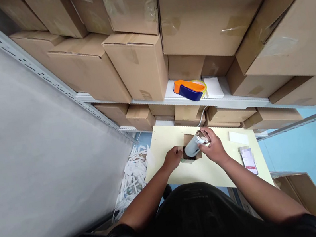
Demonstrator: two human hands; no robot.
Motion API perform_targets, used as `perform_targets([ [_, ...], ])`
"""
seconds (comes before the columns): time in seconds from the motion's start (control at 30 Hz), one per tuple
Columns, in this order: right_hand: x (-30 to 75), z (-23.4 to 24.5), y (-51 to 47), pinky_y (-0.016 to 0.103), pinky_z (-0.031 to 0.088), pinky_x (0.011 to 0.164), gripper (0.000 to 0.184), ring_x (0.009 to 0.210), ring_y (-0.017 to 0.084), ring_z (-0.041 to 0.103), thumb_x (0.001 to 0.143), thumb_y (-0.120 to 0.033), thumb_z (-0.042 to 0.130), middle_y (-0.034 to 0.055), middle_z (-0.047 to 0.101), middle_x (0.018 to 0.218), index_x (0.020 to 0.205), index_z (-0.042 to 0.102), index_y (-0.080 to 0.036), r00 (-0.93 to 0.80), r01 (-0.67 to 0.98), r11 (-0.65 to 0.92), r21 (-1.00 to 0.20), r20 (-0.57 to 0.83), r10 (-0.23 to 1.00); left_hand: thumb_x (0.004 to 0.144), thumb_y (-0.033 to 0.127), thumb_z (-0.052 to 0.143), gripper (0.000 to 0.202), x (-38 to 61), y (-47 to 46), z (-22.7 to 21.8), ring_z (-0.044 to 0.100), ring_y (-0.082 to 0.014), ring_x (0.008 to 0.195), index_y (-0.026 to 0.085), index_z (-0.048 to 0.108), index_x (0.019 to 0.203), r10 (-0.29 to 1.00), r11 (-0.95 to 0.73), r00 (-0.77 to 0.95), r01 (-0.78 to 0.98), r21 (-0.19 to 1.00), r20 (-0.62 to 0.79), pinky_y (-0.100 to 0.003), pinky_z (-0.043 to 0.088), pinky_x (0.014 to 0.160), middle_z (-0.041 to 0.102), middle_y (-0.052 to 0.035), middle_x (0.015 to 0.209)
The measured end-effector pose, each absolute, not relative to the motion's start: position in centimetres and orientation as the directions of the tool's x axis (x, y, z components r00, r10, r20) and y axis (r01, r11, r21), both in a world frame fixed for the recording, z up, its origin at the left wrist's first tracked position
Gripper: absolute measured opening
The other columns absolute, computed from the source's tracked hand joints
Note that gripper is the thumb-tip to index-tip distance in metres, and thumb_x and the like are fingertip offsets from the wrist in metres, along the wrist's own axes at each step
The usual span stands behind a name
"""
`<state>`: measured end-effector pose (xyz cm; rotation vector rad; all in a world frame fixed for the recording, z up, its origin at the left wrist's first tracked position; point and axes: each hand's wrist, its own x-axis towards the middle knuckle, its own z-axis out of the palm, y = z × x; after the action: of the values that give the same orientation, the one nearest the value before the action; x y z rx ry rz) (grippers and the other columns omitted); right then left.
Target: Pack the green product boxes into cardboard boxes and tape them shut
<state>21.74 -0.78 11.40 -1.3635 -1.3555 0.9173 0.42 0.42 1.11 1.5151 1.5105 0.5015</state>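
My right hand [213, 147] is closed round the shiny top end of a silver-grey cylinder [192, 147], which looks like a can or tumbler. The cylinder leans to the right, its lower end inside a small open cardboard box [191, 160]. With its fingers pinched, my left hand [173, 158] grips the left side of that box, at a flap or edge. The box rests on a pale yellow table [161, 138]. How deep the cylinder's lower end sits in the box is hidden.
An orange and blue tape dispenser [189, 89] lies on the shelf [218, 102] beyond the table, among stacked cardboard boxes [139, 65]. At the table's right are a phone [249, 162] and a white card or small box [238, 137]. Paper strips [128, 176] heap at the left.
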Motion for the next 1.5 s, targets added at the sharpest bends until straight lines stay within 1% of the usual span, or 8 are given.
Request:
perform_targets([
  [0.3, 21.6, 10.3, -2.0, 0.045, 0.049, 0.114, 0.061, 0.134, 0.028, 0.061, 0.07, -0.023, 0.067, 0.0115, 0.065, 0.133, 0.13, 0.055, -0.024, 0.025, 0.235, 0.073, -0.969, 0.081, 0.996, 0.093, 0.041, 0.055, 0.028, 0.9, -0.1, 0.4, 0.061, -0.0169, 0.072, 0.021, 0.056, 0.074, 0.941, 0.179, 0.164, 0.503, 0.845, -0.296, -0.025, 0.044, 0.064, 0.059, 0.0016, 0.067],
  [0.53, 21.9, 9.1, -1.0, 0.045, 0.05, 0.112, 0.061, 0.132, 0.028, 0.062, 0.073, -0.025, 0.067, 0.0125, 0.063, 0.136, 0.133, 0.053, -0.023, 0.041, 0.29, 0.102, -0.952, 0.119, 0.992, 0.094, 0.041, 0.053, 0.03, 1.0, -0.5, 0.8, 0.058, -0.0163, 0.068, 0.022, 0.048, 0.071, 0.95, 0.166, 0.151, 0.494, 0.853, -0.272, -0.025, 0.041, 0.063, 0.051, 0.0038, 0.064],
  [0.63, 21.8, 8.5, -1.0, 0.044, 0.052, 0.108, 0.063, 0.123, 0.028, 0.066, 0.073, -0.023, 0.068, 0.011, 0.065, 0.131, 0.134, 0.054, -0.023, -0.039, 0.438, 0.181, -0.881, 0.182, 0.983, 0.093, 0.04, 0.053, 0.03, 1.1, -0.5, 1.0, 0.058, -0.0159, 0.068, 0.023, 0.045, 0.07, 0.949, 0.177, 0.145, 0.483, 0.857, -0.278, -0.025, 0.041, 0.063, 0.05, 0.0042, 0.065],
  [0.8, 21.4, 5.7, -2.2, 0.051, 0.051, 0.105, 0.058, 0.118, 0.033, 0.063, 0.072, -0.024, 0.069, 0.0121, 0.069, 0.122, 0.129, 0.059, -0.021, -0.191, 0.68, 0.308, -0.666, 0.245, 0.95, 0.093, 0.039, 0.054, 0.028, 1.3, -0.5, 1.0, 0.058, -0.0159, 0.068, 0.023, 0.047, 0.071, 0.943, 0.184, 0.163, 0.467, 0.865, -0.289, -0.025, 0.041, 0.063, 0.054, 0.0039, 0.066],
  [1.07, 21.1, 2.7, -2.7, 0.056, 0.04, 0.112, 0.057, 0.131, 0.037, 0.053, 0.075, -0.023, 0.066, 0.0148, 0.065, 0.132, 0.132, 0.06, -0.019, -0.274, 0.813, 0.318, -0.487, 0.161, 0.948, 0.094, 0.037, 0.051, 0.024, 1.3, -0.5, 0.8, 0.061, -0.0159, 0.072, 0.023, 0.049, 0.076, 0.938, 0.159, 0.2, 0.478, 0.864, -0.284, -0.025, 0.043, 0.065, 0.058, 0.0032, 0.07],
  [1.3, 22.1, 3.5, -3.2, 0.061, 0.038, 0.117, 0.078, 0.144, 0.039, 0.042, 0.075, -0.025, 0.07, 0.0158, 0.046, 0.156, 0.149, 0.047, -0.022, -0.263, 0.782, 0.271, -0.562, 0.098, 0.96, 0.094, 0.037, 0.051, 0.023, 1.2, -0.4, 1.7, 0.06, -0.0163, 0.072, 0.022, 0.051, 0.076, 0.935, 0.166, 0.199, 0.486, 0.858, -0.293, -0.026, 0.041, 0.065, 0.059, 0.0031, 0.069],
  [1.4, 23.4, 2.9, -4.5, 0.06, 0.043, 0.114, 0.073, 0.139, 0.037, 0.047, 0.082, -0.03, 0.068, 0.0181, 0.049, 0.149, 0.15, 0.044, -0.021, -0.074, 0.745, 0.146, -0.65, 0.138, 0.988, 0.095, 0.036, 0.051, 0.023, 1.2, -0.6, 2.1, 0.059, -0.016, 0.072, 0.022, 0.053, 0.077, 0.944, 0.16, 0.178, 0.495, 0.854, -0.279, -0.027, 0.041, 0.066, 0.06, 0.0031, 0.07],
  [1.5, 24.2, 2.1, -5.9, 0.055, 0.056, 0.1, 0.061, 0.12, 0.033, 0.062, 0.088, -0.035, 0.066, 0.0161, 0.057, 0.133, 0.144, 0.047, -0.021, 0.002, 0.671, 0.039, -0.74, 0.055, 0.998, 0.093, 0.035, 0.057, 0.015, 1.3, -1.3, 2.7, 0.061, -0.0159, 0.076, 0.021, 0.057, 0.086, 0.956, 0.145, 0.161, 0.468, 0.871, -0.246, -0.027, 0.045, 0.069, 0.064, 0.002, 0.079],
])
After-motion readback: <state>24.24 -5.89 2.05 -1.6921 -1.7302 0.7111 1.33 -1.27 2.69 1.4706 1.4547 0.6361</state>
